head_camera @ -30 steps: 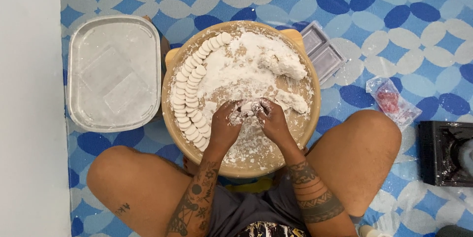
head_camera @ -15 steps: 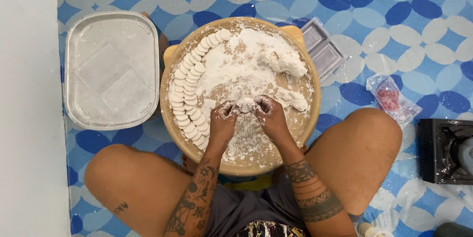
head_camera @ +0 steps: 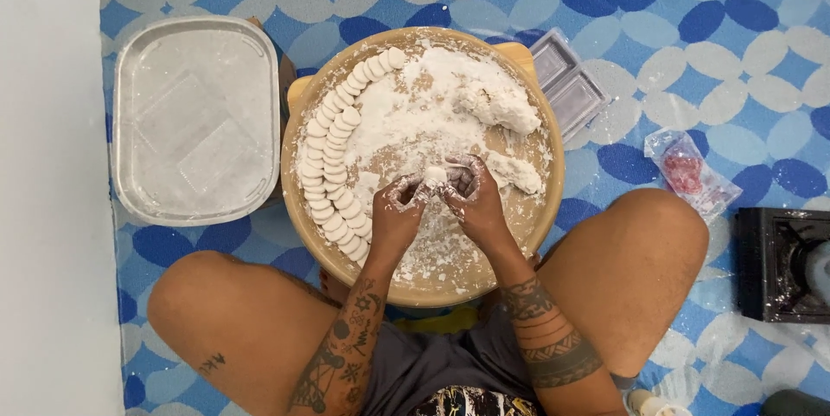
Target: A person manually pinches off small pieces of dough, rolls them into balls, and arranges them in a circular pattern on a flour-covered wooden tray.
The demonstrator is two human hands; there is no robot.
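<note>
Blue-and-white patterned matting lies under a round wooden board (head_camera: pixel 536 234) dusted with flour, probably against sticking. Over its middle, the left hand (head_camera: pixel 398 208) and right hand (head_camera: pixel 471 195) pinch a small dough piece (head_camera: pixel 434 176) between floured fingertips; finished discs (head_camera: pixel 333 165) curve along the board's left edge.

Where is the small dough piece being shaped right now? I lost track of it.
In the head view, the dough piece sits pinched between left hand and right hand, above the middle of the round wooden board.

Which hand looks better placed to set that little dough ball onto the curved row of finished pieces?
Probably the left hand: it pinches the dough ball and sits right beside the row of pieces, while the right hand lies farther off.
</note>
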